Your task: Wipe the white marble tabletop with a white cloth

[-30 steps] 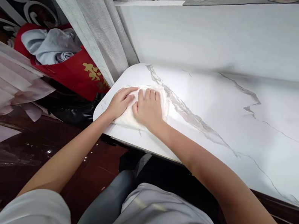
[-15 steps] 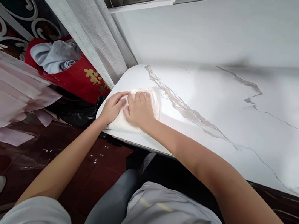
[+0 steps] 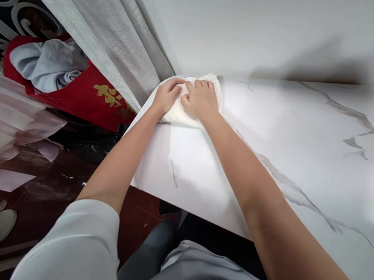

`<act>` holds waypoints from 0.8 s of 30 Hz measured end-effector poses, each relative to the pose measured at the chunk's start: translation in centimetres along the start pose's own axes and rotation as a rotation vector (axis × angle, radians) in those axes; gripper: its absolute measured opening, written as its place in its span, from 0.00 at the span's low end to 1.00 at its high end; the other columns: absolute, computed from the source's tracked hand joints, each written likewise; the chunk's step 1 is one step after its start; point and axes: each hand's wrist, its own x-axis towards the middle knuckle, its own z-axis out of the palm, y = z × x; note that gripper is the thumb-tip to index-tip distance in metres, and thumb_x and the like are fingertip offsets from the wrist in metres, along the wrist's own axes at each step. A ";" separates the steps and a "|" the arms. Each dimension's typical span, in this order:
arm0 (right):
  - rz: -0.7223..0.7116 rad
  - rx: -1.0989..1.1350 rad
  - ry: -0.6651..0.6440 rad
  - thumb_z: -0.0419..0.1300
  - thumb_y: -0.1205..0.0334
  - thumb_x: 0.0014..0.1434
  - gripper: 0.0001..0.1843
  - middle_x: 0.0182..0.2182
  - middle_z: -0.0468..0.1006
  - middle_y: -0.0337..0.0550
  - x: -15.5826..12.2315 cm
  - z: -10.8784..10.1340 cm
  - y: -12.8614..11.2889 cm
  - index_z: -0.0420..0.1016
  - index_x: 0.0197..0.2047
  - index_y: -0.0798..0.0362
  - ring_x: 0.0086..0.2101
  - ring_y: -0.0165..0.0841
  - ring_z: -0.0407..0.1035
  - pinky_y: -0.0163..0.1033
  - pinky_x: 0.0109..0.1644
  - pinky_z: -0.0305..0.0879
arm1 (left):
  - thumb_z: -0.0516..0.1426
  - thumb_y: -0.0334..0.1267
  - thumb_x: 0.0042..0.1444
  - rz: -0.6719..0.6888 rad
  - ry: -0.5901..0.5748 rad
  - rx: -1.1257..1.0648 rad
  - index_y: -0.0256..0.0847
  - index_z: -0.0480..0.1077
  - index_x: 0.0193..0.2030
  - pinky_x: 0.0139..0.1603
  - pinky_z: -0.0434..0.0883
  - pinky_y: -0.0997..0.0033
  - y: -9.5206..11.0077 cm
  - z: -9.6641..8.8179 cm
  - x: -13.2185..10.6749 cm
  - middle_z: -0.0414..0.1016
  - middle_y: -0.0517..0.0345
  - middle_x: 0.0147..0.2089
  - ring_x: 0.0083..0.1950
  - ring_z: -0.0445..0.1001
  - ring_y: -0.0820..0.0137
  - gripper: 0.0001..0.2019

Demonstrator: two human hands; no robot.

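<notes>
A white, fluffy-looking cloth (image 3: 186,115) lies on the white marble-patterned tabletop (image 3: 195,175), at its far left end by the wall. My left hand (image 3: 166,97) presses on the cloth's left side, thumb toward the right hand. Beside it, my right hand (image 3: 203,99) bears down on the cloth's upper right part with fingers bent over it. Both hands grip the cloth against the surface, and their palms are hidden.
A grey-white post (image 3: 121,19) rises close beside the table's left end. Left of it are a red bag (image 3: 83,94) with folded pale clothes (image 3: 49,64) and a pale pink sheer fabric (image 3: 0,118). The white wall panel (image 3: 244,30) borders the table's back.
Both hands have slid the cloth away from the table's front edge toward the back wall. The view has shifted, and more of the front tabletop now shows.
</notes>
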 end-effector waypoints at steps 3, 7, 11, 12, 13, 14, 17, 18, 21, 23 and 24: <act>-0.009 0.010 0.043 0.43 0.63 0.70 0.22 0.53 0.70 0.60 2.0 0.8 1.7 0.65 0.59 0.66 0.55 0.52 0.62 0.62 0.62 0.50 | 0.51 0.34 0.62 -0.006 -0.012 0.000 0.42 0.75 0.47 0.64 0.66 0.65 -0.9 1.0 2.6 0.80 0.56 0.54 0.58 0.74 0.62 0.13; 0.025 0.011 0.076 0.45 0.63 0.69 0.21 0.52 0.72 0.61 3.7 0.9 2.8 0.67 0.58 0.66 0.54 0.50 0.63 0.57 0.61 0.53 | 0.50 0.32 0.61 -0.038 -0.036 0.001 0.44 0.76 0.47 0.63 0.67 0.66 -1.3 1.7 5.2 0.80 0.60 0.54 0.59 0.74 0.64 0.15; 0.079 -0.021 0.029 0.46 0.66 0.69 0.19 0.52 0.72 0.60 4.8 0.2 3.0 0.67 0.57 0.67 0.54 0.48 0.63 0.54 0.61 0.52 | 0.49 0.32 0.62 -0.075 -0.054 0.023 0.47 0.74 0.46 0.62 0.67 0.69 -1.2 2.0 6.8 0.80 0.68 0.52 0.56 0.73 0.68 0.14; 0.082 -0.023 0.023 0.46 0.66 0.69 0.19 0.52 0.72 0.60 5.0 0.2 3.0 0.67 0.57 0.67 0.54 0.48 0.63 0.54 0.61 0.52 | 0.49 0.32 0.63 -0.090 -0.054 0.033 0.48 0.74 0.46 0.63 0.67 0.69 -1.1 2.1 7.1 0.79 0.71 0.52 0.55 0.72 0.71 0.14; 0.082 -0.024 0.020 0.46 0.65 0.70 0.19 0.52 0.72 0.60 5.2 0.2 3.0 0.66 0.57 0.67 0.54 0.48 0.62 0.54 0.61 0.52 | 0.48 0.32 0.64 -0.104 -0.052 0.043 0.48 0.73 0.47 0.64 0.66 0.70 -0.9 2.1 7.2 0.79 0.73 0.51 0.54 0.71 0.73 0.14; 0.087 -0.027 0.016 0.45 0.64 0.71 0.19 0.52 0.71 0.60 5.3 0.2 3.1 0.66 0.57 0.66 0.54 0.47 0.62 0.54 0.61 0.52 | 0.48 0.32 0.65 -0.115 -0.052 0.051 0.48 0.72 0.47 0.64 0.66 0.70 -0.8 2.1 7.2 0.79 0.75 0.51 0.53 0.70 0.74 0.14; 0.098 -0.048 0.013 0.44 0.62 0.71 0.19 0.51 0.71 0.59 5.4 0.5 3.2 0.67 0.57 0.64 0.53 0.47 0.62 0.54 0.61 0.51 | 0.47 0.31 0.66 -0.122 -0.064 0.064 0.47 0.72 0.49 0.65 0.65 0.67 -0.2 2.0 6.9 0.78 0.72 0.53 0.55 0.70 0.73 0.14; 0.097 -0.053 0.018 0.45 0.63 0.71 0.19 0.51 0.71 0.58 5.3 0.7 3.3 0.67 0.58 0.64 0.53 0.46 0.62 0.54 0.61 0.52 | 0.47 0.31 0.66 -0.121 -0.066 0.066 0.45 0.72 0.50 0.64 0.65 0.67 0.0 2.0 6.7 0.78 0.69 0.54 0.56 0.71 0.72 0.15; 0.081 -0.056 0.040 0.44 0.64 0.69 0.21 0.51 0.71 0.58 4.7 0.9 3.5 0.66 0.58 0.64 0.54 0.48 0.62 0.55 0.61 0.52 | 0.48 0.29 0.64 -0.111 -0.067 0.086 0.42 0.73 0.53 0.63 0.66 0.65 0.8 2.0 5.8 0.78 0.60 0.57 0.59 0.72 0.67 0.17; 0.062 -0.053 0.056 0.42 0.63 0.69 0.22 0.51 0.71 0.59 3.9 0.9 3.7 0.66 0.58 0.64 0.54 0.50 0.62 0.58 0.61 0.51 | 0.48 0.28 0.62 -0.095 -0.063 0.100 0.40 0.73 0.54 0.64 0.65 0.64 1.4 2.2 5.0 0.77 0.56 0.58 0.61 0.72 0.64 0.19; 0.049 -0.051 0.064 0.41 0.63 0.69 0.22 0.51 0.71 0.59 3.4 0.8 3.8 0.66 0.58 0.64 0.54 0.50 0.62 0.59 0.61 0.51 | 0.48 0.29 0.62 -0.088 -0.059 0.108 0.40 0.73 0.55 0.64 0.65 0.64 1.7 2.3 4.5 0.77 0.55 0.58 0.61 0.71 0.63 0.19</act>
